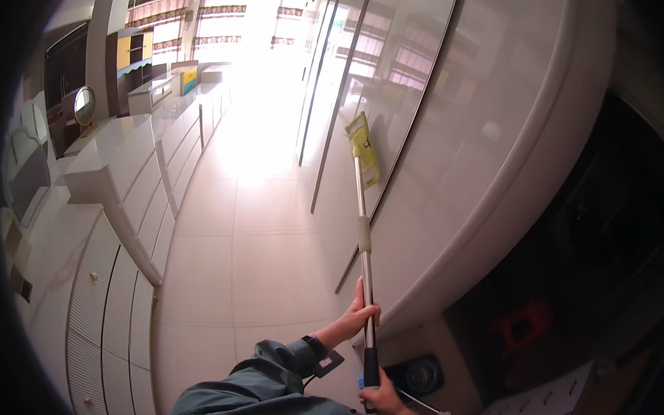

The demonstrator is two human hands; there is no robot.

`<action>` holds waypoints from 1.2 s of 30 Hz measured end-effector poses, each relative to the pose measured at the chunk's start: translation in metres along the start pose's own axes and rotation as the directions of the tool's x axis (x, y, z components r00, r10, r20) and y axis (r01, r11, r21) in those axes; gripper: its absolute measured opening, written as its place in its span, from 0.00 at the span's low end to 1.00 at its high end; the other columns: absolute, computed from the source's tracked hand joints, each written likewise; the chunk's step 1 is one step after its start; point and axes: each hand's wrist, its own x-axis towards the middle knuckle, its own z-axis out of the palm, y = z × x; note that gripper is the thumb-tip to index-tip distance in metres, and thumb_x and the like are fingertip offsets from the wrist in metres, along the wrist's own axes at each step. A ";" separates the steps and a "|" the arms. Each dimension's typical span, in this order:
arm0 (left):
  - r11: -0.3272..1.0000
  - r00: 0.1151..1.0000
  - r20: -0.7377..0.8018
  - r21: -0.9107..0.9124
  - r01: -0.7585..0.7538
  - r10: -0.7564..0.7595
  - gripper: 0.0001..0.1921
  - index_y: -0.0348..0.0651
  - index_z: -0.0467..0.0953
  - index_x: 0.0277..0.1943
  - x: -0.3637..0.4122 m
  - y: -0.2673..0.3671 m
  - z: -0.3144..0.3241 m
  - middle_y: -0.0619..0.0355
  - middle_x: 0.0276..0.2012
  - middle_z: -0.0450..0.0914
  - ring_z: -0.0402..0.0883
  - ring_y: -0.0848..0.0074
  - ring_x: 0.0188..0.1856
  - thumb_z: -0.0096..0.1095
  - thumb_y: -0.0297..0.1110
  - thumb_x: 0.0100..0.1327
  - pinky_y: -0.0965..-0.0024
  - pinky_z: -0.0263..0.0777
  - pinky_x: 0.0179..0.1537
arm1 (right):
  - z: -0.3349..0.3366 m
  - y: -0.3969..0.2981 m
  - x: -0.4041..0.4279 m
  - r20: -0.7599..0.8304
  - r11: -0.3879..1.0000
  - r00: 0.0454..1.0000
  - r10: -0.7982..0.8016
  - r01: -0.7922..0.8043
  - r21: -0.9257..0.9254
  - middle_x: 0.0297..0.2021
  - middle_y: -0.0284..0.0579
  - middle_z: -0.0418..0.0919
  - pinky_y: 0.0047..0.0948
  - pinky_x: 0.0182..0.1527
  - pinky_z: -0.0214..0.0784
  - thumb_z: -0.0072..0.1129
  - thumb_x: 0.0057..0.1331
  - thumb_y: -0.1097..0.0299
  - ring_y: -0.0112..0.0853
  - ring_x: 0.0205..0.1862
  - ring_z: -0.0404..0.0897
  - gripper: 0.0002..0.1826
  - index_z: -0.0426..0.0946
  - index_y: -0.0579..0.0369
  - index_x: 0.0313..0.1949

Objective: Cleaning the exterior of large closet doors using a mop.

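A flat mop with a telescopic metal pole (366,269) runs up and away from me. My left hand (355,317) wraps around the pole partway along it. Lower down, my right hand (383,400) grips the black handle end (370,362). At the far end the yellow-green mop head (363,148) lies against a glossy white wardrobe door (338,180). A pale sleeve joint (364,233) sits midway on the pole. Beside my right hand a small blue item shows, too little of it to name.
White drawer cabinets (141,184) line the left, with a round mirror (84,105) behind them. Light floor tiles (203,280) run between them and the wardrobe. A rounded white side panel (508,186) curves at right. Low down are a black device (419,375) and a red plastic stool (522,326).
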 end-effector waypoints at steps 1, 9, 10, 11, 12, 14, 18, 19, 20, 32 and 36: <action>0.997 0.999 0.004 -0.060 0.044 -0.044 0.49 0.59 0.17 0.65 -0.005 0.002 -0.003 0.56 0.25 0.70 0.73 0.74 0.24 0.49 0.22 0.57 0.71 0.72 0.25 | 0.007 0.016 0.008 -0.047 0.986 0.994 -0.096 0.088 -0.142 0.29 0.42 0.71 0.26 0.27 0.70 0.57 0.46 0.79 0.27 0.24 0.74 0.36 0.56 0.58 0.56; 0.964 0.990 -0.041 0.225 0.144 -0.138 0.48 0.61 0.15 0.64 -0.028 -0.007 0.005 0.55 0.23 0.71 0.73 0.73 0.19 0.47 0.21 0.59 0.68 0.73 0.23 | 0.017 0.088 0.005 -0.142 0.942 0.970 -0.197 0.147 -0.303 0.32 0.46 0.73 0.33 0.27 0.67 0.57 0.49 0.73 0.31 0.30 0.74 0.30 0.61 0.54 0.54; 0.954 0.986 -0.055 0.246 0.169 -0.161 0.48 0.60 0.16 0.65 -0.028 -0.004 0.004 0.54 0.24 0.71 0.74 0.72 0.19 0.47 0.21 0.58 0.69 0.72 0.22 | 0.016 0.104 0.014 -0.139 0.942 0.968 -0.210 0.163 -0.293 0.32 0.46 0.73 0.33 0.27 0.67 0.57 0.49 0.73 0.31 0.30 0.74 0.30 0.61 0.54 0.54; 0.943 0.980 -0.062 0.269 0.197 -0.187 0.48 0.59 0.16 0.65 -0.028 0.002 0.003 0.54 0.25 0.71 0.75 0.72 0.19 0.47 0.21 0.57 0.70 0.72 0.21 | 0.017 0.123 0.029 -0.109 0.989 0.983 -0.145 0.140 -0.052 0.28 0.43 0.70 0.29 0.22 0.65 0.56 0.49 0.74 0.29 0.25 0.72 0.30 0.61 0.55 0.54; 0.943 0.975 -0.065 0.247 0.222 -0.213 0.48 0.59 0.15 0.65 -0.027 0.006 0.006 0.54 0.25 0.71 0.74 0.72 0.19 0.46 0.20 0.58 0.70 0.72 0.21 | 0.025 0.118 0.032 -0.060 0.978 0.995 -0.083 0.093 0.189 0.25 0.40 0.68 0.26 0.18 0.62 0.55 0.49 0.74 0.26 0.20 0.69 0.30 0.60 0.56 0.53; 0.944 0.979 -0.063 0.258 0.205 -0.196 0.48 0.60 0.15 0.65 -0.026 0.017 -0.004 0.54 0.25 0.70 0.74 0.72 0.18 0.45 0.20 0.58 0.70 0.72 0.20 | 0.042 0.106 0.033 -0.088 0.965 0.980 -0.177 0.190 0.181 0.23 0.37 0.66 0.24 0.17 0.60 0.54 0.49 0.75 0.24 0.19 0.67 0.30 0.60 0.55 0.54; 0.962 0.995 0.019 0.256 0.091 -0.099 0.46 0.60 0.16 0.65 -0.014 0.041 -0.011 0.55 0.23 0.69 0.72 0.73 0.18 0.43 0.20 0.58 0.69 0.72 0.20 | 0.065 0.083 0.045 -0.117 0.954 0.973 -0.197 0.218 0.208 0.23 0.33 0.64 0.23 0.17 0.58 0.51 0.49 0.76 0.21 0.19 0.65 0.29 0.60 0.56 0.53; 0.963 0.995 0.031 0.257 0.086 -0.097 0.46 0.60 0.16 0.65 -0.008 0.052 -0.012 0.55 0.23 0.69 0.72 0.73 0.18 0.43 0.20 0.58 0.69 0.72 0.20 | 0.072 0.066 0.048 -0.139 0.957 0.964 -0.226 0.246 0.154 0.24 0.33 0.64 0.23 0.18 0.58 0.51 0.49 0.76 0.21 0.20 0.64 0.29 0.60 0.57 0.53; 0.948 0.994 0.061 0.312 0.066 -0.089 0.46 0.60 0.16 0.65 -0.002 0.066 -0.009 0.55 0.22 0.69 0.72 0.74 0.18 0.43 0.20 0.58 0.69 0.72 0.20 | 0.077 0.055 0.056 -0.152 0.953 0.960 -0.236 0.259 0.155 0.24 0.33 0.64 0.23 0.18 0.58 0.51 0.49 0.76 0.21 0.20 0.64 0.29 0.60 0.57 0.53; 0.698 0.959 0.273 0.702 -0.142 -0.080 0.44 0.55 0.15 0.64 0.095 0.204 -0.036 0.46 0.29 0.75 0.77 0.67 0.21 0.42 0.25 0.59 0.65 0.75 0.26 | 0.139 -0.041 0.210 -0.548 0.870 0.716 -0.432 0.491 -0.045 0.23 0.33 0.68 0.25 0.27 0.62 0.63 0.50 0.67 0.22 0.24 0.66 0.14 0.67 0.56 0.32; 0.658 0.960 0.256 0.743 -0.122 -0.110 0.44 0.54 0.17 0.65 0.105 0.205 -0.054 0.44 0.30 0.75 0.77 0.66 0.22 0.42 0.25 0.58 0.65 0.75 0.26 | 0.147 -0.031 0.243 -0.513 0.912 0.799 -0.314 0.404 0.071 0.23 0.34 0.67 0.25 0.22 0.61 0.63 0.49 0.68 0.22 0.20 0.66 0.13 0.67 0.57 0.29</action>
